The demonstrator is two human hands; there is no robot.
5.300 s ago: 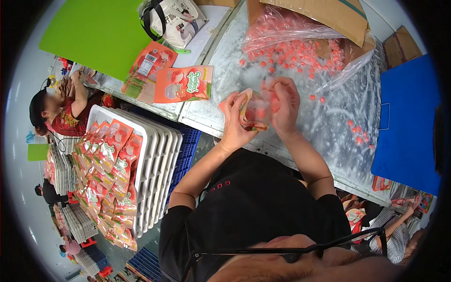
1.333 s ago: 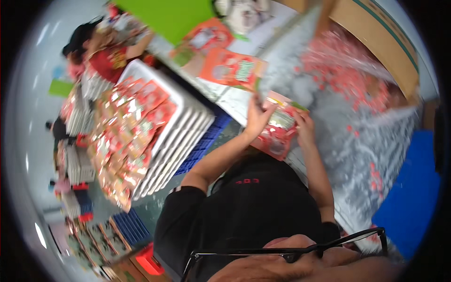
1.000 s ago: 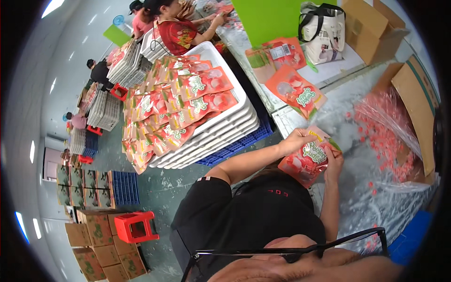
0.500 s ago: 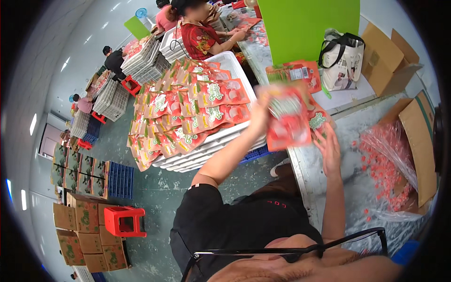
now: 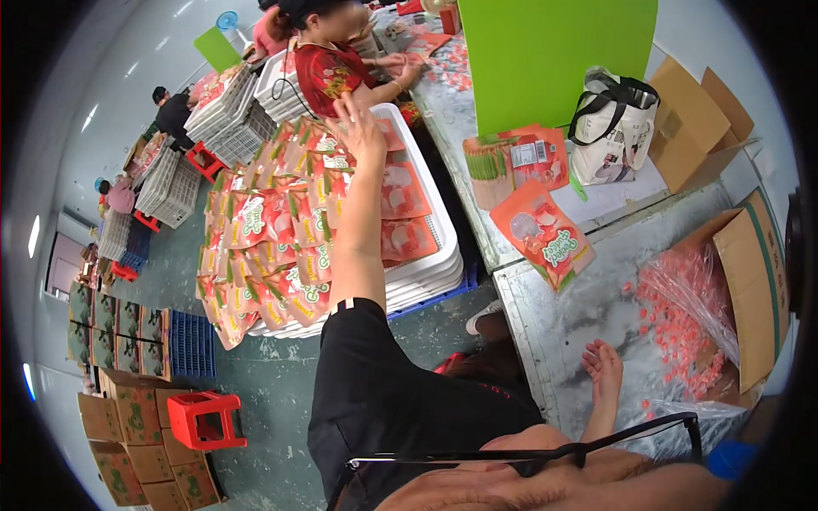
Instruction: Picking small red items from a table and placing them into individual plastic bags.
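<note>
My left arm stretches over a heap of red and tan printed pouches (image 5: 273,217) in a white plastic crate (image 5: 439,223). At the heap's far edge my left hand (image 5: 360,129) lies over the pouches, its fingers extended and apart; the pouch surface beneath it is partly hidden. My right hand (image 5: 603,366) is open, palm up with fingers slightly curled, above the grey tabletop (image 5: 545,311) and holding nothing. Beside it lie small red wrapped pieces (image 5: 673,332), spilling from a plastic-lined carton (image 5: 754,294). A single pouch (image 5: 543,234) lies flat farther up the table.
Several flat pouches (image 5: 490,170) lie near a green partition (image 5: 558,64). A white tote bag (image 5: 615,132) stands beside an open carton (image 5: 699,123). A co-worker in red (image 5: 328,81) sits beyond the crate. A red stool (image 5: 206,420) and stacked cartons (image 5: 141,426) stand at left.
My left hand has moved from the table to the heap's far edge, away from the pouch on the table. My right hand has drawn back toward me, leaving that pouch.
</note>
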